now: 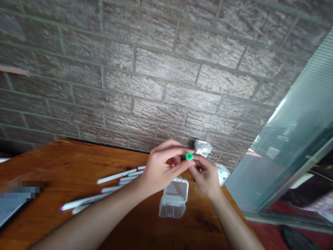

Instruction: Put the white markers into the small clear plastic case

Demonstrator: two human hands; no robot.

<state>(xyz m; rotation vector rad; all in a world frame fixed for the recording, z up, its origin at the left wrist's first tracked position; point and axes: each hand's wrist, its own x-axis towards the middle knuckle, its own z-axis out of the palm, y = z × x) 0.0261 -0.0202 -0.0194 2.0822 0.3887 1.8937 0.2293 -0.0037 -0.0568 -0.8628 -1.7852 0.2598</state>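
Observation:
A marker with a rounded green end [189, 156] bearing a small dark number points toward me; the rest of its length is hidden. My left hand [162, 165] pinches it between thumb and index finger. From the other side, my right hand [205, 173] is closed, with its fingertips at the same marker. Just below the hands, an open clear plastic box [172, 207] stands on the table with its lid raised. Several white markers [117, 176] with coloured ends lie to the left, partly behind my left forearm.
The wooden table [78, 163] meets a stone-block wall [156, 86] at the back. Two clear containers, one by the wall [203, 147] and one at the right edge [223, 174], hold small items. A dark-edged flat device [15, 206] lies at left. Glass panelling [273, 156] is at right.

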